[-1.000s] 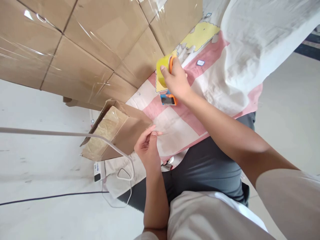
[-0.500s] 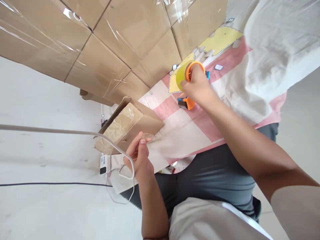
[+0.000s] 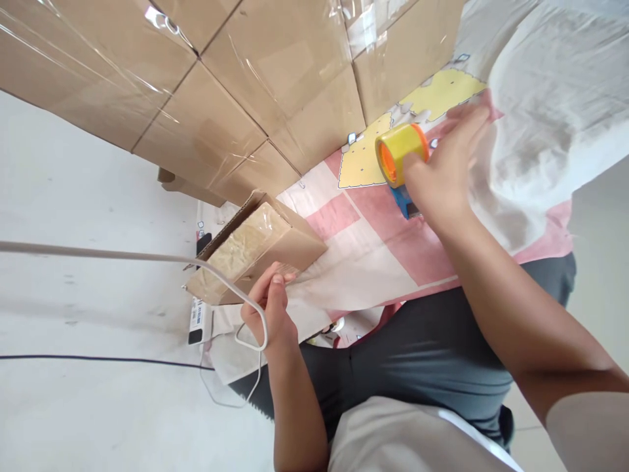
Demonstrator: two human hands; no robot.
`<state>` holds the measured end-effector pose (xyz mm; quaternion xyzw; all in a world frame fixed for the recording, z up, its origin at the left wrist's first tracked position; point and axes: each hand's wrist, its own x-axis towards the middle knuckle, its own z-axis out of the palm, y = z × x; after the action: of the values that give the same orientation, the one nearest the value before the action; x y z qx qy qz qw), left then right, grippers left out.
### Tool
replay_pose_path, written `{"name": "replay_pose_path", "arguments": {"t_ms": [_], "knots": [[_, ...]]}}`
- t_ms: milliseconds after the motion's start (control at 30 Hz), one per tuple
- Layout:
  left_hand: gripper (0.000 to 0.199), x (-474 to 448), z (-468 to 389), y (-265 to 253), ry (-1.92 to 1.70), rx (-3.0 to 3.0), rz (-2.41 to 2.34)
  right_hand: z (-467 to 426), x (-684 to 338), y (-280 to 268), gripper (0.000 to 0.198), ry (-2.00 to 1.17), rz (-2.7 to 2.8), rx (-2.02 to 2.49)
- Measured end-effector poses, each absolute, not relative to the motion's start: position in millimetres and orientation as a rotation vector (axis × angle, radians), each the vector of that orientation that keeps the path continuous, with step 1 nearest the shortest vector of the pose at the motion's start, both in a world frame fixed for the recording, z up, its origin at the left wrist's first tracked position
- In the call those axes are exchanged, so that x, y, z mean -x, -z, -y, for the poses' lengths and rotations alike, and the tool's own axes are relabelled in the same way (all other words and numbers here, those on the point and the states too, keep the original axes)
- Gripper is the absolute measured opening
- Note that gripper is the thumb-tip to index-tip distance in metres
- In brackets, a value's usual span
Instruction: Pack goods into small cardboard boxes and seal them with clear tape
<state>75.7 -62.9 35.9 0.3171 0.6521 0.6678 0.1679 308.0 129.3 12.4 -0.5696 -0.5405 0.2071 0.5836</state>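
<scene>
My left hand (image 3: 272,308) is closed, thumb and fingertips pinching a thin clear piece of tape (image 3: 287,269). Just behind it stands a small brown cardboard box (image 3: 289,246), its taped side tilted up. To the right, a tape dispenser (image 3: 400,154) with a yellow roll, orange hub and blue front part rests on the pink-and-white cloth. My right hand (image 3: 447,170) is beside it, fingers spread and blurred, the thumb at the roll's edge; whether it touches cannot be made out.
Large brown cartons (image 3: 295,78) wrapped in clear film form a wall at the back. A pale cable (image 3: 122,254) loops past my left wrist, and a dark cable (image 3: 98,358) runs lower. A white power strip (image 3: 198,321) lies by the box. The patterned cloth (image 3: 363,255) covers the surface.
My right hand has gone from gripping the tape dispenser to spread fingers on its right side. The dispenser has turned and shifted rightward. My left hand stays almost the same.
</scene>
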Motion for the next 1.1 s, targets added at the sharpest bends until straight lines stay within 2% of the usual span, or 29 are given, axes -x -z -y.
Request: {"name": "replay_pose_path", "arguments": {"t_ms": [67, 100, 167, 267, 333, 467, 600, 700, 867, 1033, 1100], "knots": [[0.021, -75, 63, -36, -1.896, -0.908, -1.851, -119, -301, -21, 0.056, -0.190, 1.293, 1.289], [0.022, -75, 63, -36, -1.885, -0.918, -1.850, -113, -294, -27, 0.053, -0.140, 1.329, 1.218], [0.023, -76, 62, -36, -1.866, -0.946, -1.855, -98, -277, -37, 0.037, -0.314, 1.524, 0.948], [0.022, -75, 61, -37, -1.926, -0.992, -1.870, -69, -241, -39, 0.014, -0.857, 1.923, 0.497], [0.020, -73, 61, -39, -2.021, -1.022, -1.895, -48, -216, -32, 0.013, -0.973, 2.110, 0.303], [0.016, -64, 64, -48, -2.085, -1.083, -1.972, -17, -186, -19, 0.025, -1.059, 2.060, 0.330], [0.012, -46, 56, -66, -2.070, -1.349, -1.986, -10, -185, -21, 0.013, -1.300, 1.862, 0.396], [0.011, -31, 39, -87, -1.838, -1.752, -2.057, -11, -184, -24, 0.011, -1.483, 1.655, 0.419], [0.030, -13, 13, -105, -1.278, -2.043, -2.387, -13, -174, -25, 0.012, -1.743, 1.340, 0.429], [0.055, -6, 12, -90, -0.895, -1.948, -2.418, -35, -182, -35, 0.011, -1.788, 1.192, 0.472], [0.057, -7, 14, -84, -0.765, -2.010, -2.406, -48, -190, -39, 0.013, -1.751, 1.183, 0.476]]}}
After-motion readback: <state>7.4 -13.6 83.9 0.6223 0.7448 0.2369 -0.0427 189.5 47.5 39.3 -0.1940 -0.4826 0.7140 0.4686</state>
